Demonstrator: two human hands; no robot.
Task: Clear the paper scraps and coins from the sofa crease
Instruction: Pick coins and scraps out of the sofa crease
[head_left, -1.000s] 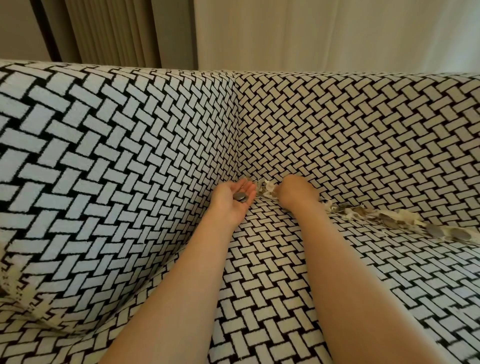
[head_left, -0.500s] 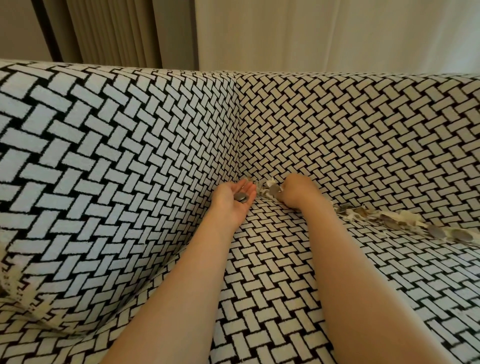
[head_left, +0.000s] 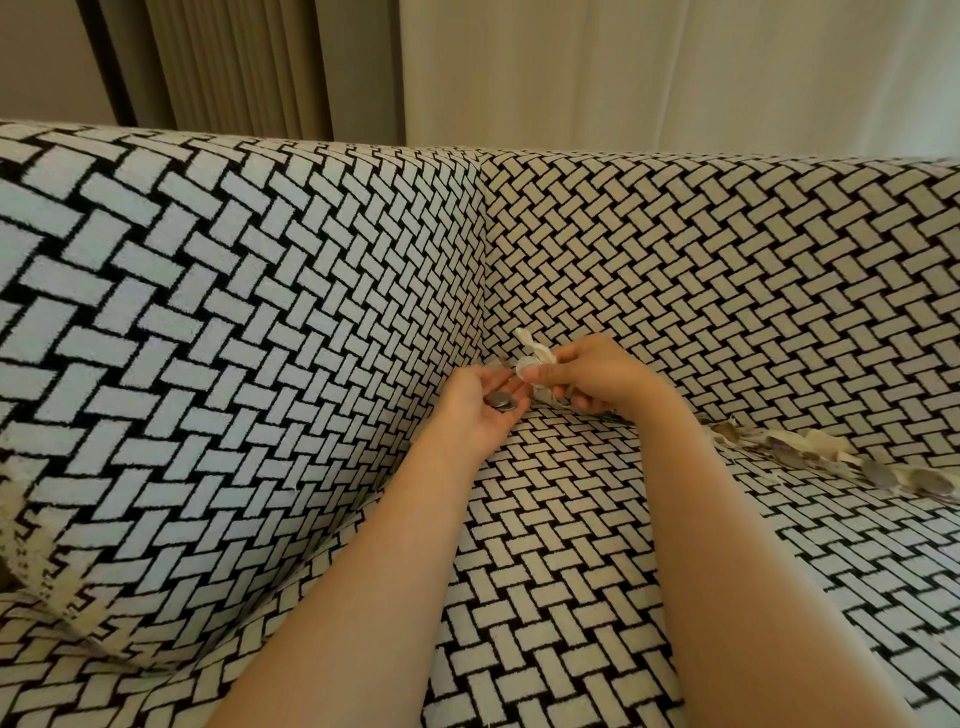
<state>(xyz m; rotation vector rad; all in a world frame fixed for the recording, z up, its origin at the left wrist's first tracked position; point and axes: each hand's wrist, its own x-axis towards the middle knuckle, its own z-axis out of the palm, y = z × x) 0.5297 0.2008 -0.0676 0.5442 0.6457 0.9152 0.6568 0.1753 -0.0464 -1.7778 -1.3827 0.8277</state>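
Left hand (head_left: 480, 402) is lying palm up, fingers relaxed, carrying coins (head_left: 500, 401). Right hand (head_left: 587, 379) is pinching paper scraps (head_left: 535, 353) beside it. More scraps and coins (head_left: 852, 462) are sitting in the sofa crease (head_left: 675, 422).

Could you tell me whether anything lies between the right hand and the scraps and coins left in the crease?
Nothing visible does. The right hand, pinching paper scraps, hovers nearby; the remaining scraps and coins lie exposed in the sofa crease further right.
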